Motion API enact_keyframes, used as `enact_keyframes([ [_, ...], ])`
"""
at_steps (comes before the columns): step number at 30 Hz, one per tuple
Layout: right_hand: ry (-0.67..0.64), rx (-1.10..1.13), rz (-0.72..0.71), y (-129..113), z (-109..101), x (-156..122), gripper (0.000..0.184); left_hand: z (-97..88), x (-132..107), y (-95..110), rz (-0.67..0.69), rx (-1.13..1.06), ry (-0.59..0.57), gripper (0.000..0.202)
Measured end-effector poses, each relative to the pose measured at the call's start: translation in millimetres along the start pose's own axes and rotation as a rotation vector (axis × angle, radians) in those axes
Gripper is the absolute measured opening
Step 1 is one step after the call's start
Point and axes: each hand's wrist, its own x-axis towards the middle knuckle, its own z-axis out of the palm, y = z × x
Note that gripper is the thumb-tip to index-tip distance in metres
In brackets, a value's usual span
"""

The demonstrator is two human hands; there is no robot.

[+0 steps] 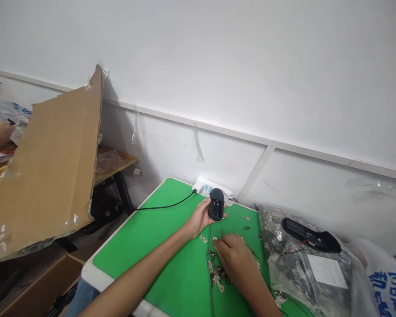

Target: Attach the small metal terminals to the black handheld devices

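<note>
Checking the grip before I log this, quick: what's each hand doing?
Left hand: closed around a black battery holder, holding it.
Right hand: down at small metal tabs; cannot tell if it holds one.

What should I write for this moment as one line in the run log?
left hand: holds battery holder | right hand: over metal tabs | surface: green mat
</note>
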Motion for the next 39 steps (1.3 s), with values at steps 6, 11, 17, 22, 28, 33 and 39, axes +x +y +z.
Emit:
enact_keyframes([
  [6, 0.066, 0.080, 0.108, 14, -5, -1, 0.022, 2.3, 4, -7, 0.069, 0.092, 0.024, 0.042],
  [11, 0.204, 0.218, 0.220, 27, -15, 5, 0.019, 2.4, 8, -14, 0.117, 0.150, 0.026, 0.046],
  [17, 0.366, 0.323, 0.321, 35, -11, 13, 0.021, 6.8, 6, -17, 0.173, 0.327, 0.044, 0.049],
  [22, 0.280, 0.183, 0.149, 34, -8, 11, 0.023, 12.2, 1, -14, 0.184, 0.344, 0.004, 0.050],
  [28, 0.280, 0.029, 0.028, 40, -16, 7, 0.020, 10.4, 2, -8, 0.136, 0.216, 0.022, 0.043],
  [33, 0.272, 0.078, 0.077, 42, -18, 4, 0.025, 9.1, 2, -2, 0.109, 0.134, 0.021, 0.040],
  [39, 0.305, 0.072, 0.046, 34, -12, 7, 0.025, 12.2, -2, 5, 0.092, 0.096, -0.009, 0.040],
])
